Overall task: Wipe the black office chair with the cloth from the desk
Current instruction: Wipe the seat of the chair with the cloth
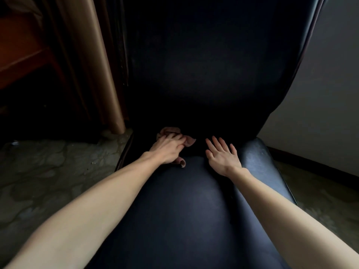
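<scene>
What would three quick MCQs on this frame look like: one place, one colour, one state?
1. Where is the cloth?
A. on the floor
B. at the back of the seat, under the left hand
C. draped over the backrest

2. What colour is the cloth?
A. pinkish
B. bright green
C. blue

3. How is the right hand?
A. clenched in a fist
B. gripping the cloth
C. open, fingers spread

Answers:
1 B: the left hand presses it down where the seat meets the backrest.
2 A: its folds show pink around the fingers.
3 C: it lies flat and holds nothing.
</scene>
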